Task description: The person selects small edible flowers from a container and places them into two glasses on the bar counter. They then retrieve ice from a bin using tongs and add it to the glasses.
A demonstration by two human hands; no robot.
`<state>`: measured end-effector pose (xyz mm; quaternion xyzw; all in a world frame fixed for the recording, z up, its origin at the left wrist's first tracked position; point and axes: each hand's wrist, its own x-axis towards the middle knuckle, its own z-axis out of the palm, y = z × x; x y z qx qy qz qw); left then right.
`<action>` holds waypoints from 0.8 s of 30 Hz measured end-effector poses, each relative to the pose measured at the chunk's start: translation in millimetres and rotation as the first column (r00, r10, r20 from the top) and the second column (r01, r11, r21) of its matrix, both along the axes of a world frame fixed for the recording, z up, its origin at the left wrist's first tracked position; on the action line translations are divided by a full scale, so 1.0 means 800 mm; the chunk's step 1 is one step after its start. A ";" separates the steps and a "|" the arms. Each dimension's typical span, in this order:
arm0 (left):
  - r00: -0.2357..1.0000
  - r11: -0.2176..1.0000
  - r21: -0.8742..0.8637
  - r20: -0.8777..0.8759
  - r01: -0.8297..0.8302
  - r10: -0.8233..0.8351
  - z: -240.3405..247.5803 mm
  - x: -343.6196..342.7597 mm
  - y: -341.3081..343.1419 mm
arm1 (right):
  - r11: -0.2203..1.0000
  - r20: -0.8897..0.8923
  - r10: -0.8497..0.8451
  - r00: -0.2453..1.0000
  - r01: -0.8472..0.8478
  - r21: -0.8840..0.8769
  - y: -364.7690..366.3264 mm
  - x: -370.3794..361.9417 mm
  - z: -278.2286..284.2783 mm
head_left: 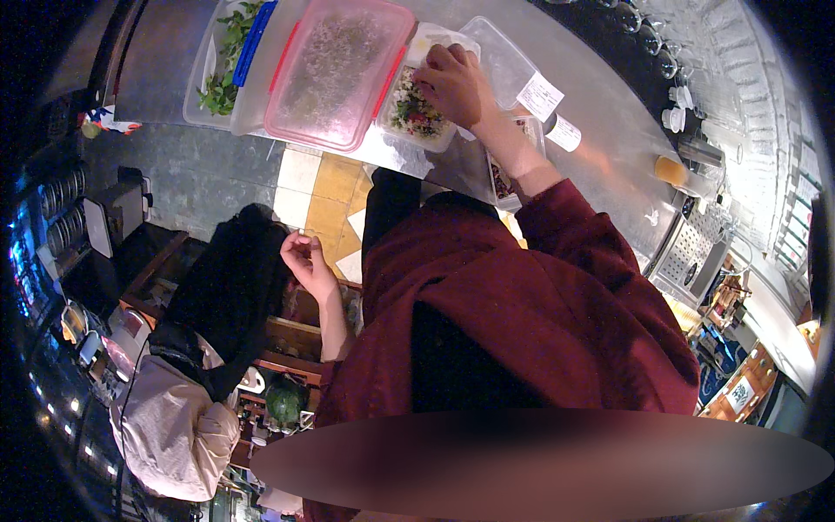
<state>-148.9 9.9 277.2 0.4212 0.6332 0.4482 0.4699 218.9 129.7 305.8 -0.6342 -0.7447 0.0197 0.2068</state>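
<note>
My right hand reaches over a clear plastic tub of small white and red flowers and green leaves. Its fingers point down and are bunched together at the tub's far side; what they grip, if anything, is hidden. My left hand hangs in the air to the left of my body, away from the counter. Its fingers are curled in toward the thumb, and anything between them is too small to make out. Beside the flower tub lies a large pink-tinted lidded container.
At the counter's left end, a clear box of green leaves has a blue clip edge. A clear lid, a paper label and a white cylinder lie on the steel counter. A person in a pale top stands at left.
</note>
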 end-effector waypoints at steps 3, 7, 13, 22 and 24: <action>1.000 1.000 -0.004 -0.020 0.009 -0.009 -0.002 -0.002 -0.002 | 0.998 0.068 0.068 0.995 -0.068 0.004 0.007 -0.001 0.003; 0.999 1.000 0.000 -0.037 0.011 -0.011 -0.003 -0.003 -0.006 | 0.996 0.118 0.086 0.989 -0.087 0.000 0.011 0.001 -0.006; 0.999 1.000 -0.016 -0.052 0.003 -0.004 0.004 -0.004 -0.008 | 0.994 0.097 0.089 0.991 -0.083 -0.069 0.013 0.001 0.002; 0.995 0.998 -0.028 -0.079 0.060 -0.062 0.002 -0.004 -0.007 | 0.993 -0.022 0.000 1.000 -0.002 -0.121 0.002 0.023 0.004; 0.984 0.991 -0.033 -0.116 0.130 -0.133 0.002 0.004 0.000 | 0.995 -0.051 -0.004 0.999 -0.001 -0.105 0.000 0.033 -0.006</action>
